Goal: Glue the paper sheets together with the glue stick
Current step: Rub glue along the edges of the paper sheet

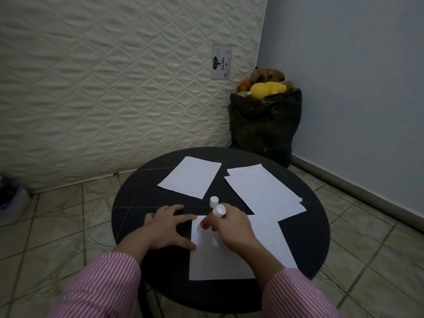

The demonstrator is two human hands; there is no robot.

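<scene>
Three paper lots on surface (298, 260): near sheet (229, 260), far sheet (190, 176), right stack (263, 191). Right hand (231, 228) fingers grip glue stick (212, 218), tip on near sheet's far-left corner. Left hand (167, 228) flat, fingers spread, pinning edge. Cap (213, 201) off, just beyond. Gluing looks barely begun; joining left.

Single head view, looking forward and down, close over round table (128, 203)

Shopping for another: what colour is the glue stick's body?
Red, with a white end, seen in the head view.

Quilted mattress (103, 88) (upright), blue wall (355, 76), tiled floor (57, 226)
</scene>
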